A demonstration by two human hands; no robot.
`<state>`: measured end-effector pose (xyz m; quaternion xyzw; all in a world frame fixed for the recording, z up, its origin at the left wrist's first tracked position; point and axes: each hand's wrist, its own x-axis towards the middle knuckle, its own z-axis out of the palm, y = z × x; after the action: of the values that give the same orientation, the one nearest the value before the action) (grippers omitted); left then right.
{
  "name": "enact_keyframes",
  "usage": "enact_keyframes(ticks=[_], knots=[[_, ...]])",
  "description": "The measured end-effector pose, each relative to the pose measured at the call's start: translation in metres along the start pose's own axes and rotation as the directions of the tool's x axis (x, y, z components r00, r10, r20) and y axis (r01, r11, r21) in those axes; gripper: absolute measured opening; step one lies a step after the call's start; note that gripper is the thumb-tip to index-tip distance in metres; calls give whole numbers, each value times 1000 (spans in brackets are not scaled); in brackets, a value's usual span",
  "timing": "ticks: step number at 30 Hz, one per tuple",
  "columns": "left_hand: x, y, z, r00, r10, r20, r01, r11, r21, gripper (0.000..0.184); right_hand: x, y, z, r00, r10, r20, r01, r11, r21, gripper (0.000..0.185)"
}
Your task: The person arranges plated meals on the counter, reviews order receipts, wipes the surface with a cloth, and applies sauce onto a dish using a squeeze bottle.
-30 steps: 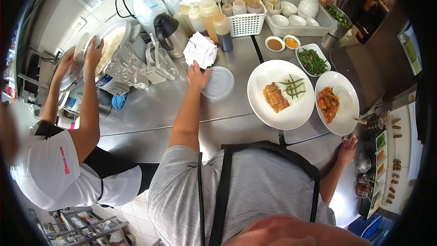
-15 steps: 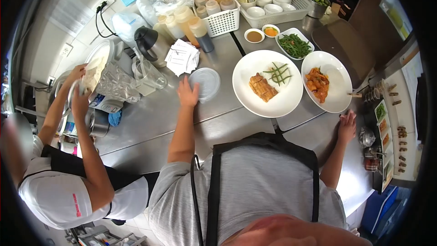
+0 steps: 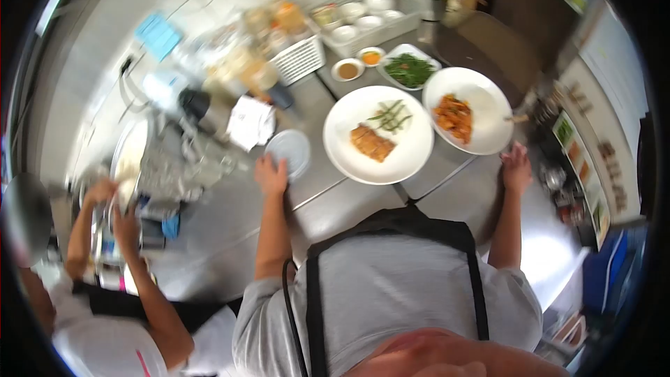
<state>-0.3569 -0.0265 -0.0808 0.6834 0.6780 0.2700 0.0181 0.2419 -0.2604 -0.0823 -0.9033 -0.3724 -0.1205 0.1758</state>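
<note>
My left hand (image 3: 271,174) rests on the steel counter with its fingers spread, against the near-left edge of a round translucent lid (image 3: 289,154). Over on the right, my right hand (image 3: 516,167) lies on the counter, fingers loosely stretched and holding nothing, just below the rim of a white plate (image 3: 488,108) with orange-sauced food (image 3: 455,119). Between my hands stands a larger white plate (image 3: 349,160) bearing a browned, sliced fillet (image 3: 372,143) and green beans (image 3: 391,117). Motion blur softens the view.
A dish of green beans (image 3: 408,70) and two small sauce bowls (image 3: 347,69) sit behind the plates. White papers (image 3: 251,123), bottles and a basket (image 3: 299,60) stand at the back left. A co-worker's hands (image 3: 115,202) work at a container on the left.
My view has turned, so the counter things appear shifted left. My left hand has come closer to the lid's edge. The co-worker's hands are still at the container.
</note>
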Motion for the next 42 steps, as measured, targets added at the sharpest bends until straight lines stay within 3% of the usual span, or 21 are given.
enact_keyframes(ticks=[5,9,16,29,42], knots=[[3,1,-4,999,48,13,-47,995,-87,51,-8,-12,-4,984,150,-92,-154,987,-43,55],[1,-4,-3,998,70,-4,-70,997,-30,49,-9,-26,-25,981,191,-25,-189,981,44,54],[1,3,-6,998,70,4,-70,998,-9,47,-9,-26,-28,975,223,4,-223,975,16,54],[2,8,-11,1000,0,19,-1,999,35,49,-9,-24,-21,982,185,-34,-187,982,-42,54],[3,4,-9,999,32,15,-33,999,5,48,-9,-19,-16,983,175,-49,-177,984,-31,51]])
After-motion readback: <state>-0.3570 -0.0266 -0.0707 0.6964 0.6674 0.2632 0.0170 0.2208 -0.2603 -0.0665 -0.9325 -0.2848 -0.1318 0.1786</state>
